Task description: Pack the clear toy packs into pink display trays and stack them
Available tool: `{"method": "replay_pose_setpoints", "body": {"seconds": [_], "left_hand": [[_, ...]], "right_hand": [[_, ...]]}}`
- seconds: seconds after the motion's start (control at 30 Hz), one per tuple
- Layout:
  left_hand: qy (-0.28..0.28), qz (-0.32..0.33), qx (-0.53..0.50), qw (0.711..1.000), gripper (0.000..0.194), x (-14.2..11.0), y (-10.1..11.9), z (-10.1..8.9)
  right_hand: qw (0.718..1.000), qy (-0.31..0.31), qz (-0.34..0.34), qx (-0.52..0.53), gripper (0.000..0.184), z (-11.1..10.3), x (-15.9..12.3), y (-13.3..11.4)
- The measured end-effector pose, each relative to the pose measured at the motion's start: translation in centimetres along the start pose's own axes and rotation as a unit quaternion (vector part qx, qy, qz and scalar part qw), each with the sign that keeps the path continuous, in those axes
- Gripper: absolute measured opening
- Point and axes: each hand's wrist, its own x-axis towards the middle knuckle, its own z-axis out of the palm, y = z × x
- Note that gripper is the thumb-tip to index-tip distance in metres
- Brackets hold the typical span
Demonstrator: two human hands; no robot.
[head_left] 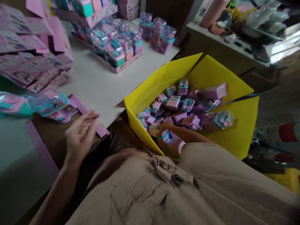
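Observation:
My left hand [82, 136] is over the near edge of a pink-edged cardboard tray [43, 147], with its fingers stretched out and nothing in them. Several small plastic cases [49, 104] with clear lids and turquoise or lilac bases lie at the tray's far side, left of this hand. My right arm reaches down into a yellow box [243, 128], where many lilac cases [179, 117] are heaped loosely. Blurred among them, my right hand [167, 128] is close to a lilac and turquoise case [172, 140]; its fingers do not show clearly.
On the white table [98, 81], a filled display tray [128, 62] holds upright cases, with another tray [91, 18] stacked above. Three groups of lilac cases [159, 34] stand behind. Folded pink cartons [35, 47] are piled left. A cluttered side table [197, 28] stands back right.

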Motion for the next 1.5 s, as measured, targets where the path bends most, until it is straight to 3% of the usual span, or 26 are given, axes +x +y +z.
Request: {"method": "replay_pose_setpoints", "body": {"seconds": [0.07, 0.17, 0.27, 0.33, 0.4, 0.47, 0.57, 0.7, 0.87, 1.0, 1.27, 1.5], "left_hand": [[-0.107, 0.012, -0.067, 0.992, 0.047, -0.3, 1.0, 2.9], [-0.23, 0.028, -0.173, 0.957, 0.044, 0.4, 2.3, 7.0], [-0.262, -0.04, -0.274, 0.925, 0.06, 2.0, 2.7, 9.8], [-0.27, -0.114, -0.341, 0.893, 0.071, 2.8, 2.5, 10.2], [-0.299, -0.162, -0.4, 0.851, 0.076, 3.1, 2.2, 9.3], [-0.303, -0.169, -0.439, 0.829, 0.079, 2.7, 1.8, 7.4], [-0.184, -0.146, -0.448, 0.863, 0.09, 1.5, 1.0, 3.6], [-0.019, -0.09, -0.405, 0.91, 0.106, 0.0, -0.5, -1.2], [0.029, -0.063, -0.368, 0.927, 0.096, -2.5, -2.7, -5.2], [0.075, -0.073, -0.381, 0.919, 0.083, -4.1, -3.8, -6.0], [0.112, -0.137, -0.482, 0.858, 0.076, -4.6, -5.1, -5.1], [0.124, -0.121, -0.446, 0.878, 0.071, -5.0, -5.2, -4.3]], "right_hand": [[0.997, -0.044, 0.043, -0.036, 0.035, -2.4, -0.2, -0.7], [0.994, -0.062, 0.047, -0.074, 0.05, -8.9, -0.9, -3.8], [0.992, -0.042, -0.112, -0.026, 0.082, -14.8, -3.4, -10.1], [0.97, -0.036, -0.238, 0.028, 0.094, -15.8, -5.4, -15.2], [0.944, -0.047, -0.316, 0.077, 0.1, -14.4, -6.4, -19.5], [0.921, -0.062, -0.361, 0.13, 0.103, -11.6, -5.9, -22.3], [0.904, -0.07, -0.367, 0.207, 0.092, -7.0, -2.9, -24.3], [0.914, -0.115, -0.321, 0.219, 0.077, -2.2, 1.0, -26.0], [0.896, -0.201, -0.344, 0.196, 0.079, 1.7, 2.4, -28.6], [0.893, -0.222, -0.345, 0.186, 0.082, 3.9, 3.3, -29.9], [0.915, -0.164, -0.338, 0.144, 0.083, 5.4, 4.9, -30.9], [0.913, -0.183, -0.323, 0.167, 0.083, 5.5, 4.9, -30.1]]}}
